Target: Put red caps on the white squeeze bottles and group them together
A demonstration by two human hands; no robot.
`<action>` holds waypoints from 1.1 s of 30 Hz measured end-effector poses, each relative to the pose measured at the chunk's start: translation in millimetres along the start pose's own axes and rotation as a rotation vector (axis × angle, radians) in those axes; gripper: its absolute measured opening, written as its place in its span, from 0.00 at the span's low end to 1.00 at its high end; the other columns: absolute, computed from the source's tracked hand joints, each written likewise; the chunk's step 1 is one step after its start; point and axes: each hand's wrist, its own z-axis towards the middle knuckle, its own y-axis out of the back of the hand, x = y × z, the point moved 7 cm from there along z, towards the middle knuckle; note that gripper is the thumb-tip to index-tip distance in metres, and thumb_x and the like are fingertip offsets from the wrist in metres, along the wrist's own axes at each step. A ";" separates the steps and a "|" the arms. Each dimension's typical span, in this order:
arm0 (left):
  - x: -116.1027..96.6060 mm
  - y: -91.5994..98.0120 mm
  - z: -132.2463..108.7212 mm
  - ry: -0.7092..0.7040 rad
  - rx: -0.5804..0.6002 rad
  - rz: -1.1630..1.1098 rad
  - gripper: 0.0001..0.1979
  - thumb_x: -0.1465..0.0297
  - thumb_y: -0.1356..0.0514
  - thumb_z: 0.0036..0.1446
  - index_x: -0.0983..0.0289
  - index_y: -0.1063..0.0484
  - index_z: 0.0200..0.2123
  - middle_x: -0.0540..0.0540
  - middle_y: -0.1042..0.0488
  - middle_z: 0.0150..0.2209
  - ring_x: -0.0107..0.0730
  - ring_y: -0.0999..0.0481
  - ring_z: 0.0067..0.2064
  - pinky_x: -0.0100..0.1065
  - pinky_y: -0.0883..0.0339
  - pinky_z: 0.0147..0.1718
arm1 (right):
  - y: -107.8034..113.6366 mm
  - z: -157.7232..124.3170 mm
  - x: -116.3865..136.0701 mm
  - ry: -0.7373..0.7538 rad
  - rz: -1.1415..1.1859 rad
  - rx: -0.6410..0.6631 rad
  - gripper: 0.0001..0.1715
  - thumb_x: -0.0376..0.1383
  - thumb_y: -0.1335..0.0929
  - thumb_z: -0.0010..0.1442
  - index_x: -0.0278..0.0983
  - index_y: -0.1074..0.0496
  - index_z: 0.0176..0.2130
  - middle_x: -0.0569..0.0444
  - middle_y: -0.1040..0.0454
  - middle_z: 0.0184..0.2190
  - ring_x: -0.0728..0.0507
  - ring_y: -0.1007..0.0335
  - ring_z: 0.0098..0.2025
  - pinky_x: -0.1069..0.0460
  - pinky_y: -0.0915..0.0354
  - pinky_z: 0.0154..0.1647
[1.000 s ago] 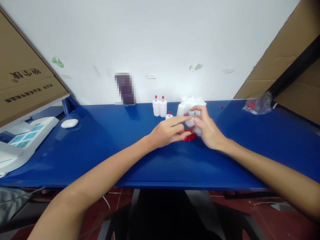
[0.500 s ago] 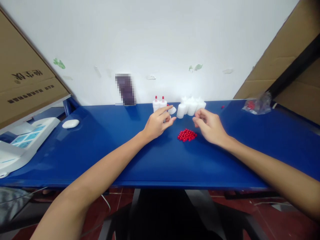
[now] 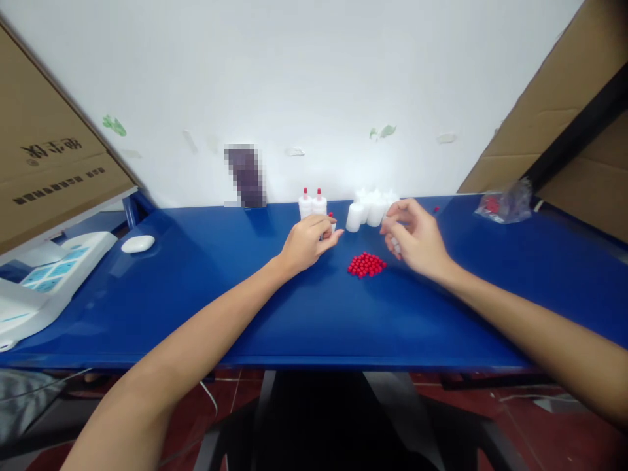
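My left hand (image 3: 311,243) has its fingers curled at a small white bottle (image 3: 333,227) with a red tip, mostly hidden behind them. Just beyond stand two white squeeze bottles (image 3: 313,207) with red tips. On the right, my right hand (image 3: 415,239) is closed, thumb near the fingertips; part of a white bottle (image 3: 396,246) shows under its fingers. Several white bottles (image 3: 366,210) without red tips stand in a cluster between and behind the hands. A pile of small red caps (image 3: 366,265) lies on the blue table (image 3: 304,320) below them.
A clear bag with red caps (image 3: 495,205) lies at the back right, and a single red cap (image 3: 436,209) near it. A white oval case (image 3: 138,244) and a white power strip (image 3: 63,275) are at the left. Cardboard (image 3: 53,144) flanks the table.
The tilted white piece by my left index finger has gone from sight, and that finger has curled in. My right hand has turned slightly, showing white under its fingers.
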 end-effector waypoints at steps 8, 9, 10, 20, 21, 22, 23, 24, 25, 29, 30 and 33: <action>-9.8 4.6 0.9 -0.067 -0.056 0.031 0.17 0.65 0.40 0.68 0.64 0.34 0.26 0.62 0.21 0.49 0.37 0.21 0.50 0.40 0.26 0.49 | 0.0 -0.2 2.2 -0.065 0.165 0.036 0.14 0.32 0.35 0.50 0.42 0.37 0.39 0.58 0.24 0.28 0.49 0.35 0.14 0.53 0.47 0.10; -11.3 6.6 1.3 -0.074 -0.081 0.056 0.18 0.64 0.40 0.68 0.64 0.34 0.25 0.61 0.21 0.46 0.36 0.22 0.48 0.39 0.27 0.47 | -0.4 -0.1 0.6 -0.075 0.183 0.043 0.14 0.32 0.36 0.50 0.42 0.38 0.39 0.58 0.25 0.28 0.49 0.35 0.14 0.53 0.47 0.09; -12.2 7.8 1.8 -0.074 -0.095 0.076 0.18 0.63 0.40 0.68 0.64 0.34 0.25 0.59 0.21 0.41 0.35 0.23 0.44 0.38 0.28 0.44 | -0.7 -0.1 -0.7 -0.083 0.196 0.050 0.14 0.33 0.36 0.51 0.42 0.38 0.40 0.58 0.25 0.28 0.48 0.34 0.14 0.54 0.48 0.09; -0.5 -12.5 -1.2 0.209 0.097 -0.264 0.27 0.48 0.40 0.64 0.64 0.34 0.24 0.44 0.36 0.18 0.21 0.40 0.20 0.27 0.42 0.24 | -0.3 3.5 -8.8 -0.157 0.245 0.015 0.15 0.30 0.37 0.44 0.41 0.36 0.36 0.54 0.27 0.31 0.48 0.34 0.14 0.54 0.49 0.05; -0.3 -16.1 -2.0 0.226 0.137 -0.310 0.27 0.47 0.38 0.62 0.64 0.34 0.24 0.44 0.34 0.18 0.21 0.39 0.21 0.27 0.41 0.24 | 0.3 4.2 -10.3 -0.169 0.249 0.008 0.14 0.31 0.37 0.44 0.40 0.35 0.35 0.55 0.28 0.30 0.48 0.34 0.14 0.54 0.51 0.05; -0.1 -19.0 -2.7 0.245 0.169 -0.350 0.27 0.47 0.37 0.61 0.64 0.33 0.24 0.45 0.34 0.18 0.21 0.38 0.21 0.27 0.41 0.24 | 1.2 4.8 -11.3 -0.176 0.262 -0.001 0.12 0.32 0.37 0.45 0.40 0.35 0.34 0.55 0.29 0.29 0.48 0.35 0.13 0.54 0.52 0.04; -0.1 -21.1 -3.3 0.264 0.193 -0.384 0.26 0.48 0.36 0.60 0.65 0.32 0.24 0.45 0.33 0.19 0.21 0.38 0.21 0.27 0.40 0.24 | 2.3 5.4 -11.9 -0.178 0.280 -0.009 0.10 0.33 0.37 0.47 0.40 0.35 0.33 0.55 0.30 0.28 0.48 0.35 0.13 0.53 0.53 0.04; 0.0 -22.3 -3.6 0.285 0.206 -0.413 0.26 0.48 0.35 0.59 0.65 0.31 0.24 0.45 0.32 0.19 0.21 0.37 0.21 0.27 0.39 0.24 | 3.5 5.9 -12.1 -0.177 0.297 -0.017 0.07 0.34 0.37 0.48 0.40 0.35 0.33 0.56 0.31 0.27 0.48 0.35 0.13 0.53 0.53 0.04; -0.1 -22.7 -3.7 0.307 0.210 -0.438 0.25 0.49 0.34 0.59 0.65 0.30 0.25 0.46 0.31 0.19 0.21 0.36 0.21 0.27 0.39 0.24 | 4.5 6.2 -12.2 -0.178 0.308 -0.023 0.06 0.34 0.37 0.48 0.40 0.35 0.32 0.56 0.31 0.27 0.48 0.35 0.14 0.54 0.53 0.05; -2.5 -19.4 -1.5 0.371 0.150 -0.483 0.22 0.53 0.31 0.56 0.66 0.28 0.26 0.49 0.26 0.23 0.22 0.31 0.23 0.27 0.35 0.25 | 3.4 5.8 -12.4 -0.206 0.281 -0.028 0.11 0.30 0.35 0.44 0.40 0.35 0.32 0.56 0.29 0.28 0.48 0.33 0.16 0.54 0.49 0.08; -4.0 -18.5 -0.7 0.374 0.134 -0.488 0.20 0.54 0.30 0.56 0.66 0.26 0.27 0.50 0.25 0.24 0.23 0.30 0.24 0.28 0.34 0.26 | 1.7 5.4 -11.7 -0.205 0.268 -0.021 0.11 0.30 0.34 0.44 0.39 0.35 0.32 0.56 0.28 0.28 0.48 0.32 0.17 0.54 0.46 0.10; -10.8 -16.6 2.4 0.346 0.096 -0.496 0.16 0.59 0.30 0.58 0.67 0.23 0.31 0.53 0.21 0.29 0.24 0.26 0.28 0.28 0.30 0.29 | -3.8 4.2 -8.3 -0.172 0.238 0.003 0.09 0.30 0.32 0.46 0.38 0.33 0.31 0.54 0.24 0.29 0.50 0.32 0.20 0.54 0.40 0.17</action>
